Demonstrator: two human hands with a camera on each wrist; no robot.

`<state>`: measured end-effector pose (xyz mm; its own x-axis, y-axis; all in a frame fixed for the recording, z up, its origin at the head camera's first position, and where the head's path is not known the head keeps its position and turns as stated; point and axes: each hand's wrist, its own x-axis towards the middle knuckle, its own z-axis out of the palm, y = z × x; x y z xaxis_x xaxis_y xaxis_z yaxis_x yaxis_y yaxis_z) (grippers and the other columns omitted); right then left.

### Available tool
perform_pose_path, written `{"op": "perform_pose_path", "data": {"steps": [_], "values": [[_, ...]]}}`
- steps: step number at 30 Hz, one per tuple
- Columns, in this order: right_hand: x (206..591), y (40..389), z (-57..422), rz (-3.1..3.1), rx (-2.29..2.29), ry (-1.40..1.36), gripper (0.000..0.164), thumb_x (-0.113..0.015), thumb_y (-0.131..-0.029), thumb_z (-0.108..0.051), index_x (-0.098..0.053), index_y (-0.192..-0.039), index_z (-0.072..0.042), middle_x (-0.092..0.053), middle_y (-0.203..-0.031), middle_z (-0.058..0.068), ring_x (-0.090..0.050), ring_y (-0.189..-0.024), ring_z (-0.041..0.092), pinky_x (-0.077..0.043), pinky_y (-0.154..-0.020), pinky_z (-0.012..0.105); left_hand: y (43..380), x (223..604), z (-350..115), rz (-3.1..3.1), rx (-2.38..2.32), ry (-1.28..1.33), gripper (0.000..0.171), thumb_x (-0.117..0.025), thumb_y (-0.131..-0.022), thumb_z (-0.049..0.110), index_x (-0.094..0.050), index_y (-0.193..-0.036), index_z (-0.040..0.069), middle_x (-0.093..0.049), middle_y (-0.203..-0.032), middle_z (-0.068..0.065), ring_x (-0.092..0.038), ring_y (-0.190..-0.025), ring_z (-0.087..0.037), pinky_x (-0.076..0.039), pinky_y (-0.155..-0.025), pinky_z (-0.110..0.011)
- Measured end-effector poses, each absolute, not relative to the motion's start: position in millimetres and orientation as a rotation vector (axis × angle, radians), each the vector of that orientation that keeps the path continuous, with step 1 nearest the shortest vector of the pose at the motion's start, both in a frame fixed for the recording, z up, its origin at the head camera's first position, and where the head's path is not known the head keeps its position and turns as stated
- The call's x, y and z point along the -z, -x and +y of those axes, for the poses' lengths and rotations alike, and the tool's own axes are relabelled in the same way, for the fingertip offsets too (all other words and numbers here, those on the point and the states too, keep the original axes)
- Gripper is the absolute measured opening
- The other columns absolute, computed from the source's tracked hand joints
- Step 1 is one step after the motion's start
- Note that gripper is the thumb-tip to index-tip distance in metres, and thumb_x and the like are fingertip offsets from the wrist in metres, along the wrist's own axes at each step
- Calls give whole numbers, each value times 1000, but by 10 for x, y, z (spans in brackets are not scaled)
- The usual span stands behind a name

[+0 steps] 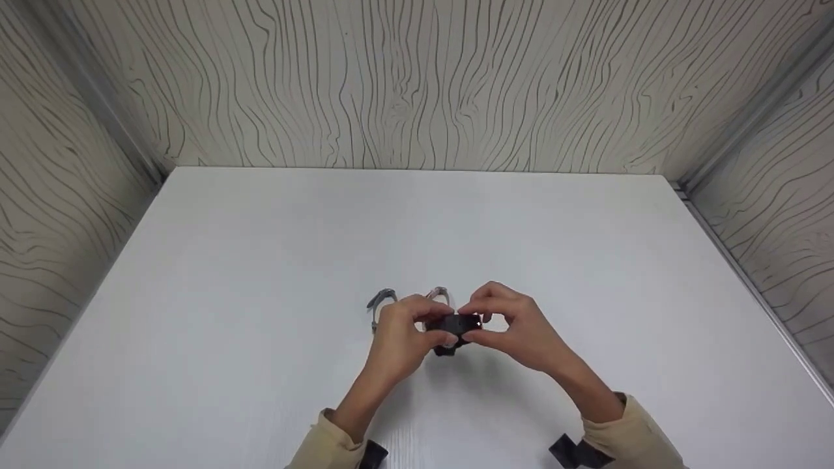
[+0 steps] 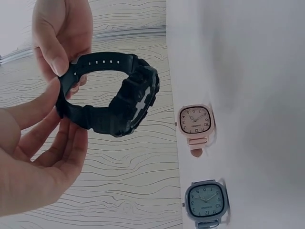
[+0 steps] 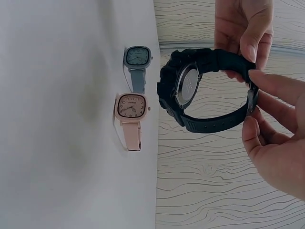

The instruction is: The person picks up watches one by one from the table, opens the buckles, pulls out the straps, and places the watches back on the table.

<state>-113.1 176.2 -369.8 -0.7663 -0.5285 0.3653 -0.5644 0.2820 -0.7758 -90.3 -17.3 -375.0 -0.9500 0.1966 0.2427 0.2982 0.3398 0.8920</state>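
Resting on the worktop (image 1: 260, 260) at ten o'clock from the black watch (image 2: 136, 98), the grey watch (image 2: 206, 199) has its strap curved round, probably so that it props itself with the dial in view. Next comes the left hand (image 1: 401, 335), at nine o'clock; its grip pinches the black strap (image 2: 78, 114) between thumb and fingers, likely to steady one end. The pink watch (image 2: 195, 119) sits at eleven o'clock, near the grey one, perhaps set beyond the hands to leave them room. The black watch itself is held between both hands, seemingly off the worktop, its strap bent into a loop; whether the buckle (image 3: 251, 100) is fastened I cannot tell. Farthest right, at three o'clock, the right hand (image 1: 521, 329) pinches the strap too, its grip close by the buckle, presumably because the strap's two ends meet between the fingertips
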Motion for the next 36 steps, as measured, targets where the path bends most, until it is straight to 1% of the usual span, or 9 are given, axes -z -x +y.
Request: {"op": "perform_pose_path", "data": {"steps": [2, 5, 8, 10, 14, 21, 23, 28, 36], "values": [[3695, 1129, 1754, -2471, -1502, -1067, 21, -74, -75, -8, -68, -94, -4, -57, -89, 7, -53, -76, 20, -46, -66, 26, 902, 3743, -178, -2495, 1681, 471, 25, -76, -69, -1, -70, -92, 5, -64, -85, -2, -59, -80, -16, -52, -69, -28], [3705, 1138, 1754, -2452, -1509, -1085, 20, -74, -75, -6, -68, -94, -3, -57, -88, 7, -53, -74, 20, -46, -65, 24, 910, 3743, -182, -2500, 1680, 472, 25, -76, -69, -1, -71, -93, 5, -65, -86, -2, -59, -81, -17, -52, -70, -29], [3718, 1149, 1762, -2431, -1541, -1104, 20, -74, -75, -4, -68, -93, -2, -57, -88, 8, -52, -74, 20, -45, -65, 21, 913, 3745, -185, -2506, 1713, 457, 25, -76, -70, 0, -71, -93, 4, -65, -88, -3, -60, -83, -17, -52, -70, -27], [3728, 1155, 1769, -2417, -1564, -1111, 20, -73, -75, -2, -68, -93, -1, -57, -88, 9, -52, -74, 20, -44, -65, 22, 915, 3748, -187, -2506, 1742, 447, 25, -76, -70, 0, -71, -94, 4, -65, -90, -3, -61, -84, -17, -52, -70, -25], [3729, 1153, 1778, -2419, -1591, -1098, 19, -73, -75, -2, -68, -94, -1, -57, -89, 9, -52, -76, 20, -44, -65, 22, 917, 3751, -197, -2490, 1788, 448, 24, -75, -71, 0, -71, -94, 2, -65, -91, -4, -62, -87, -19, -52, -73, -26], [3713, 1135, 1785, -2471, -1655, -1014, 19, -73, -75, -5, -69, -93, -3, -58, -88, 8, -55, -82, 20, -45, -73, 25, 912, 3746, -200, -2491, 1772, 457, 26, -76, -70, 1, -71, -95, 2, -65, -92, -4, -61, -87, -19, -52, -74, -28], [3713, 1129, 1785, -2470, -1689, -992, 19, -73, -75, -4, -69, -93, -2, -58, -87, 9, -54, -81, 21, -45, -73, 24, 916, 3754, -200, -2484, 1790, 458, 26, -76, -70, 1, -71, -95, 2, -65, -92, -4, -62, -88, -19, -52, -74, -28], [3645, 1087, 1761, -2485, -1774, -936, 18, -72, -73, 5, -68, -91, 5, -56, -85, 16, -52, -79, 25, -45, -73, 23, 940, 3796, -206, -2466, 1871, 449, 26, -76, -70, 2, -71, -95, 2, -65, -92, -5, -64, -88, -20, -52, -73, -25], [3764, 1158, 1853, -2405, -1913, -959, 20, -72, -74, 2, -68, -94, 4, -55, -87, 17, -54, -80, 27, -46, -76, 24, 948, 3817, -246, -2479, 1884, 424, 26, -77, -70, 6, -71, -95, 4, -66, -91, -5, -64, -86, -18, -51, -75, -24]]}}
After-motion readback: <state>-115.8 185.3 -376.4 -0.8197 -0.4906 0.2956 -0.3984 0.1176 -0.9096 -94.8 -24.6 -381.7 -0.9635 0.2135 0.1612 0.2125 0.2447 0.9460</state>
